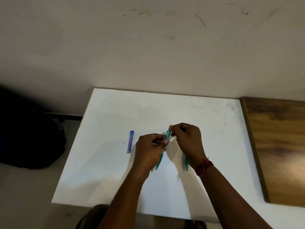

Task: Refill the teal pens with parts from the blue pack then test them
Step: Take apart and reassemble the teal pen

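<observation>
Over the middle of the white table (115,171), my left hand (149,151) grips the barrel of a teal pen (160,158) that runs steeply from upper right to lower left. My right hand (188,139) pinches the same pen's top end with thumb and fingers. A second teal pen (186,164) lies on the table under my right wrist, mostly hidden. The blue pack (130,142), a slim long box, lies flat to the left of my left hand, a short gap away.
A wooden surface (280,146) adjoins the table's right edge. A dark bag or seat (28,134) sits on the floor at the left. A pale wall (148,47) rises behind the table. A red thread band circles my right wrist (203,166).
</observation>
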